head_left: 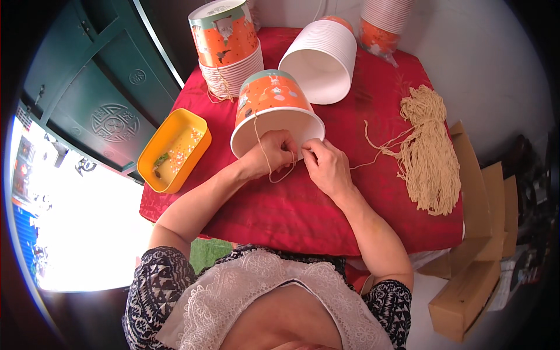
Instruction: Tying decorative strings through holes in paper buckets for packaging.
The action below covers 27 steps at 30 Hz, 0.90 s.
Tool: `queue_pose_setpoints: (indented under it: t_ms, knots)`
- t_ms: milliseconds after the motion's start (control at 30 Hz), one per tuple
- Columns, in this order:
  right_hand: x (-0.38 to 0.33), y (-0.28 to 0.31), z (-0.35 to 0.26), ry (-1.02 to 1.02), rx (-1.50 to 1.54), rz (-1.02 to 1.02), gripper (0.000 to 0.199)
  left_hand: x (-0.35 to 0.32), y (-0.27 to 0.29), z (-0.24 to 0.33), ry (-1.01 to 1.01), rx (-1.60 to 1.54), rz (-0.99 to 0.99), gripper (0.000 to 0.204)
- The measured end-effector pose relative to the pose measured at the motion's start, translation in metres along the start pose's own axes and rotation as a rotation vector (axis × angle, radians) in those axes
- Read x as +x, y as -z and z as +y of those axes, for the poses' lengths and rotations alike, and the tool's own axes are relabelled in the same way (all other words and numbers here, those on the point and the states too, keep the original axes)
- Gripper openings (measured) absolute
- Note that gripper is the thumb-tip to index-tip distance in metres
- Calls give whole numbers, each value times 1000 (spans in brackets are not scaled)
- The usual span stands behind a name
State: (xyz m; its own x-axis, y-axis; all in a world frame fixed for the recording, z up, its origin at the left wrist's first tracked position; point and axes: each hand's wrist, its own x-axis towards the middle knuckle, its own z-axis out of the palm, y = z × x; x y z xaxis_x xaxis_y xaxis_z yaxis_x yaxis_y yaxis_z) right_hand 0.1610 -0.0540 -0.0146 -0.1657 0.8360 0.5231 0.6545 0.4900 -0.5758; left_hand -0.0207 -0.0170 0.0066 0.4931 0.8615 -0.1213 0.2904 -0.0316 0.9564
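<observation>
An orange paper bucket [272, 99] with a white inside lies on its side on the red tablecloth [291, 210], its open rim facing me. My left hand [274, 153] and my right hand [325, 166] meet at that rim. Both pinch a thin beige string [263, 153] that runs from the bucket's side down into a loop under my left hand. The fingertips hide where the string meets the rim.
A bundle of beige strings [429, 154] lies at the right. Stacks of paper buckets [227, 46] stand behind, one white stack [322, 58] lying on its side. A yellow tray [173, 150] with small parts sits at the left table edge. Cardboard boxes [472, 274] stand at the right.
</observation>
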Motion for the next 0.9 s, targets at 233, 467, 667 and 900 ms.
queue_pose_setpoints:
  t_ms: [233, 467, 667, 900]
  knots:
    - [2, -9, 14, 63, -35, 59, 6, 0, -7, -12, -246, 340, 102, 8]
    - [2, -10, 16, 65, -37, 61, 5, 0, -12, -12, -316, 414, 120, 14]
    - [2, -11, 17, 67, -28, 51, 5, 1, -17, -15, -436, 610, 245, 18]
    - [3, -12, 21, 100, 3, 79, 5, 1, -23, -19, -536, 741, 380, 15]
